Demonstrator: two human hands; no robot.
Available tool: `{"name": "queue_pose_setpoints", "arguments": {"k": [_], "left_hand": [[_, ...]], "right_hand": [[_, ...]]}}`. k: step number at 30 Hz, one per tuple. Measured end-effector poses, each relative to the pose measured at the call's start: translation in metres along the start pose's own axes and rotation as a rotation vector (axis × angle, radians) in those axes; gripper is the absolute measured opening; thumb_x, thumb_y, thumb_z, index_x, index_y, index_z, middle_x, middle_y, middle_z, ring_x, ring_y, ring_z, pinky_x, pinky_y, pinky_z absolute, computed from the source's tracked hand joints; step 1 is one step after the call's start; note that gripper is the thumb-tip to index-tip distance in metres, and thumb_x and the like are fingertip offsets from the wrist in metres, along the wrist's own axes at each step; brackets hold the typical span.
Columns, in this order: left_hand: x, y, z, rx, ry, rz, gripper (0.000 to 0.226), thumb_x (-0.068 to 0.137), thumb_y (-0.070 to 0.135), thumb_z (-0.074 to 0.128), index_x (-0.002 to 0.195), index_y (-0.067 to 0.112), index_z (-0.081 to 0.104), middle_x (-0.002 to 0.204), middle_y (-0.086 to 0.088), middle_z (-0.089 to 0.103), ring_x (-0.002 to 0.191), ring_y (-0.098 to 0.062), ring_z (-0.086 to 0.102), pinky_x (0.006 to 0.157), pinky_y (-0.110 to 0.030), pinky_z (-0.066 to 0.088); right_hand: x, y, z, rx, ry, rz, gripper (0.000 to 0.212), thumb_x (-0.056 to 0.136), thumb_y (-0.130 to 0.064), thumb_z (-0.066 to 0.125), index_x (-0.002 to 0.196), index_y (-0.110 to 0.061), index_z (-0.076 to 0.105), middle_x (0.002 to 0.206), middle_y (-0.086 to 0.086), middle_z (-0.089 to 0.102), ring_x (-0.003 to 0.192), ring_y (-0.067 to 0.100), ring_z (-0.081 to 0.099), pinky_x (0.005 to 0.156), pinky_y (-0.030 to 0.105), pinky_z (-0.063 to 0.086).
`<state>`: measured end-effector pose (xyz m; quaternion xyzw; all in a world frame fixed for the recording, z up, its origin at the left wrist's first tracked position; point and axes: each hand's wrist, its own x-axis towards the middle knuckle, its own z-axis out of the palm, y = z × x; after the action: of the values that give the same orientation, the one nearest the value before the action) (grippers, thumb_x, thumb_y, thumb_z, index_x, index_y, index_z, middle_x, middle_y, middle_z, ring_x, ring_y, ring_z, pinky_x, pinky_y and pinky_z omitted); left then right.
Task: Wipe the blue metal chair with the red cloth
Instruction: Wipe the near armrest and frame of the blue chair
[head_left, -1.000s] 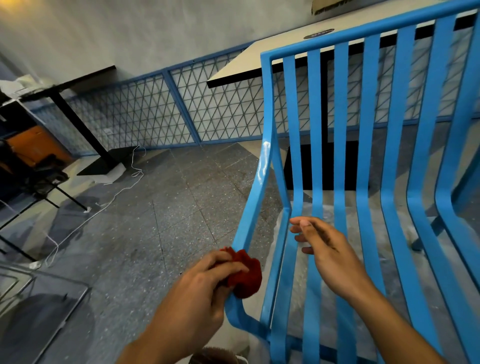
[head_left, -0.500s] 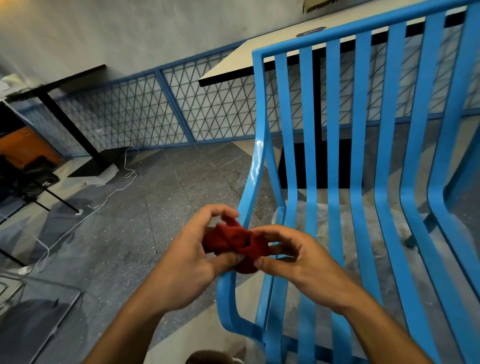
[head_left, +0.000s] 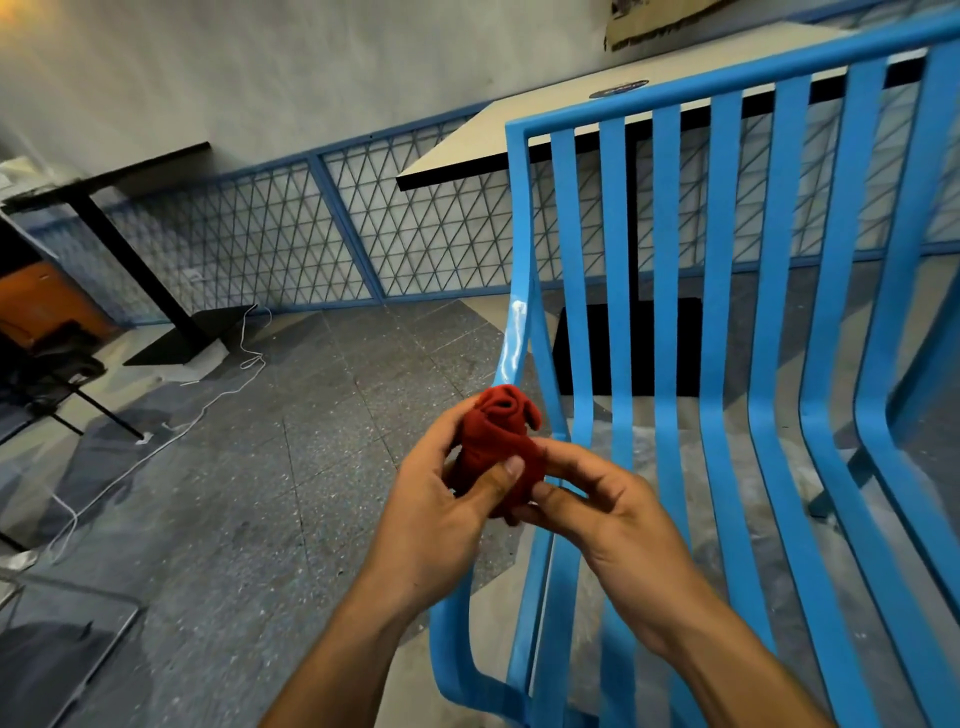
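The blue metal chair (head_left: 722, 322) with vertical slats fills the right half of the view, its left frame edge running down the middle. A bunched red cloth (head_left: 500, 441) is held up in front of that left edge, off the metal. My left hand (head_left: 441, 509) grips the cloth from the left, thumb across its front. From the right, my right hand (head_left: 597, 499) pinches the cloth's lower part with its fingertips. The lower part of the cloth is hidden behind the fingers.
A light-topped table (head_left: 545, 130) stands behind the chair. A blue mesh fence (head_left: 311, 234) runs along the wall. At the left are a black table leg and base (head_left: 171, 332), a white cable (head_left: 156, 447) on the grey tiled floor, and dark furniture (head_left: 47, 364).
The left hand lifted the cloth off the chair's lower left frame. The right hand came across and took hold of it too. The cloth now stands more upright and higher.
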<state>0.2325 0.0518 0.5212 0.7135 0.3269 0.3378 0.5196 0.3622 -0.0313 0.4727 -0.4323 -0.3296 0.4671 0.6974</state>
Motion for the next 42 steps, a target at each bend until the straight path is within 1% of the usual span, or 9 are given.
{"name": "queue_pose_setpoints", "arguments": {"k": [3, 8, 13, 17, 30, 33, 36, 39, 42], "left_hand": [[0.022, 0.001, -0.008, 0.067, 0.12, 0.003, 0.046, 0.088, 0.005, 0.071, 0.125, 0.031, 0.062, 0.115, 0.01, 0.071, 0.107, -0.006, 0.067, 0.085, -0.028, 0.06], [0.083, 0.003, -0.018, 0.271, 0.302, 0.015, 0.05, 0.083, 0.02, 0.08, 0.126, 0.03, 0.057, 0.113, 0.018, 0.065, 0.108, -0.003, 0.062, 0.095, -0.03, 0.054], [0.14, -0.011, -0.006, 0.621, 0.229, 0.104, 0.049, 0.087, 0.022, 0.076, 0.132, 0.03, 0.059, 0.124, 0.007, 0.066, 0.113, -0.012, 0.06, 0.098, -0.03, 0.05], [0.162, -0.025, 0.0, 0.822, -0.021, 0.065, 0.044, 0.092, 0.022, 0.07, 0.134, 0.032, 0.06, 0.128, 0.004, 0.065, 0.119, -0.019, 0.059, 0.106, -0.044, 0.047], [0.092, -0.033, -0.023, 0.933, -0.166, 0.157, 0.043, 0.095, 0.015, 0.062, 0.135, 0.029, 0.06, 0.134, 0.006, 0.062, 0.122, -0.019, 0.057, 0.108, -0.042, 0.044], [0.068, -0.026, -0.03, 0.978, -0.203, 0.175, 0.045, 0.095, 0.012, 0.06, 0.137, 0.029, 0.058, 0.138, 0.009, 0.059, 0.124, -0.015, 0.055, 0.11, -0.034, 0.041], [0.054, -0.016, -0.04, 1.002, -0.31, 0.129, 0.04, 0.094, 0.015, 0.062, 0.128, 0.036, 0.063, 0.13, 0.014, 0.063, 0.116, -0.012, 0.059, 0.104, -0.039, 0.048], [0.054, -0.004, -0.055, 0.83, -0.404, -0.005, 0.035, 0.095, 0.011, 0.063, 0.114, 0.039, 0.071, 0.108, 0.018, 0.072, 0.097, -0.003, 0.067, 0.09, -0.034, 0.059], [0.069, 0.0, -0.058, 0.7, -0.314, -0.012, 0.039, 0.095, 0.007, 0.062, 0.117, 0.038, 0.072, 0.108, 0.017, 0.074, 0.103, -0.003, 0.068, 0.096, -0.037, 0.056]], "right_hand": [[0.003, -0.001, -0.007, -0.058, 0.053, 0.036, 0.038, 0.095, 0.005, 0.056, 0.118, -0.021, 0.073, 0.116, 0.002, 0.074, 0.105, 0.019, 0.072, 0.094, 0.033, 0.058], [0.009, 0.009, -0.012, -0.178, 0.168, 0.072, 0.031, 0.1, -0.021, 0.055, 0.121, -0.039, 0.069, 0.122, -0.015, 0.07, 0.11, 0.002, 0.067, 0.096, 0.033, 0.056], [0.017, 0.013, -0.008, -0.216, 0.204, 0.077, 0.029, 0.101, -0.035, 0.048, 0.123, -0.038, 0.067, 0.122, -0.014, 0.069, 0.107, 0.001, 0.067, 0.09, 0.028, 0.056], [0.023, 0.017, -0.008, -0.227, 0.231, 0.09, 0.032, 0.102, -0.039, 0.044, 0.124, -0.037, 0.066, 0.122, -0.013, 0.069, 0.108, 0.003, 0.067, 0.093, 0.03, 0.055], [0.022, 0.019, -0.007, -0.299, 0.226, 0.088, 0.035, 0.103, -0.041, 0.039, 0.127, -0.035, 0.064, 0.121, -0.014, 0.068, 0.11, 0.002, 0.065, 0.09, 0.024, 0.052], [0.02, 0.018, -0.012, -0.303, 0.243, 0.076, 0.034, 0.104, -0.039, 0.039, 0.124, -0.036, 0.066, 0.122, -0.012, 0.069, 0.109, 0.004, 0.066, 0.092, 0.027, 0.053], [0.018, 0.016, -0.018, -0.313, 0.251, 0.07, 0.035, 0.104, -0.041, 0.039, 0.126, -0.038, 0.066, 0.123, -0.013, 0.068, 0.112, 0.004, 0.065, 0.099, 0.035, 0.053], [0.017, 0.014, -0.021, -0.315, 0.257, 0.067, 0.035, 0.105, -0.041, 0.038, 0.125, -0.037, 0.066, 0.123, -0.014, 0.068, 0.111, 0.004, 0.065, 0.1, 0.036, 0.052], [0.017, 0.015, -0.022, -0.319, 0.264, 0.067, 0.035, 0.105, -0.04, 0.037, 0.125, -0.036, 0.065, 0.123, -0.014, 0.068, 0.111, 0.004, 0.064, 0.101, 0.036, 0.052]]}}
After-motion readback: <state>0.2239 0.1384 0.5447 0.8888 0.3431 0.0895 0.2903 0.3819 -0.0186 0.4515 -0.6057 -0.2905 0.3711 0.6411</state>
